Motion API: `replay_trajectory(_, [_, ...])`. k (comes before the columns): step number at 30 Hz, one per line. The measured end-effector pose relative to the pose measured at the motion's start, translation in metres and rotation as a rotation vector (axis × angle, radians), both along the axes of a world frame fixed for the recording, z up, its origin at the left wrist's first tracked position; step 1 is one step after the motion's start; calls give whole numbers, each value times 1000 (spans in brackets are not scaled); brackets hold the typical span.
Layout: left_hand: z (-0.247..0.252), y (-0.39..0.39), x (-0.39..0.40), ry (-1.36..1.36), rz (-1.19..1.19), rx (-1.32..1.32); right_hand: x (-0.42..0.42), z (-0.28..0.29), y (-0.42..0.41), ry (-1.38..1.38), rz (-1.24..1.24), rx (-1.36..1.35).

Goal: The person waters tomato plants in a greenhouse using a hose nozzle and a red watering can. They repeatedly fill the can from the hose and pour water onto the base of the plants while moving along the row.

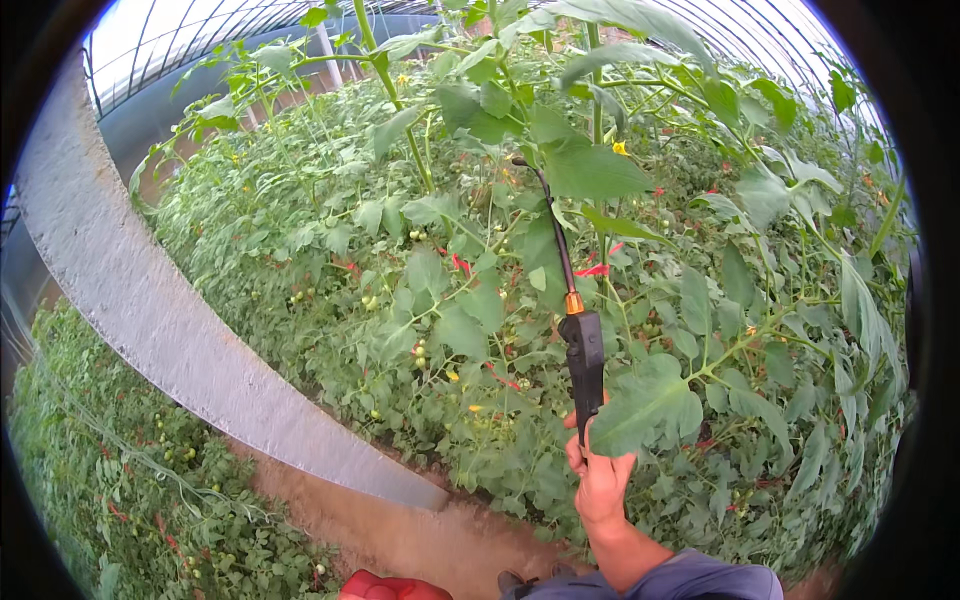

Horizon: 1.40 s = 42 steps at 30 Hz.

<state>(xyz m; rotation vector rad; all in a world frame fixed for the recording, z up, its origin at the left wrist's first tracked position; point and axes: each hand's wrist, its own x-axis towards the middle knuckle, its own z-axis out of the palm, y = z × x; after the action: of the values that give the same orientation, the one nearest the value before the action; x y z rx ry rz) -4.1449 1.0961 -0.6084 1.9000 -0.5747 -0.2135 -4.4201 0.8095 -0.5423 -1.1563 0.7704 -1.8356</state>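
In my right hand (pixel 600 457) is the lower end of a black handheld tool (pixel 585 360), which looks like a sprayer wand or electric pollinator. It stands upright, with an orange collar (pixel 574 303) and a thin dark rod (pixel 559 240). The rod's bent tip (pixel 519 161) reaches among the upper leaves of a tomato plant, beside a large leaf (pixel 592 169). A broad leaf (pixel 649 409) hides part of my fingers. A yellow flower (pixel 619 148) is to the right of the tip. My left hand is out of view.
A long concrete post (pixel 225 360) slants across the left side. Dense tomato plants (pixel 337 255) carry green fruit and red ties (pixel 594 270). A dirt path (pixel 390 532) runs below, near my shoes (pixel 511 581). Something red (pixel 390 586) shows at the bottom edge.
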Motion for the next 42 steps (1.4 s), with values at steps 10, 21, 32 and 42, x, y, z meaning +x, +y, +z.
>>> replay_trajectory(10, [2,26,-2,-182,125,54,11,-16,29,-219,206,14])
replay_trajectory(21, [-34,83,40,109,328,102,147,-77,135,254,1513,335])
replay_trajectory(32, [-59,89,113,258,257,123,347,-103,108,191,1599,563])
replay_trajectory(42, [-45,28,239,238,129,147,440,-94,67,-3,1181,554])
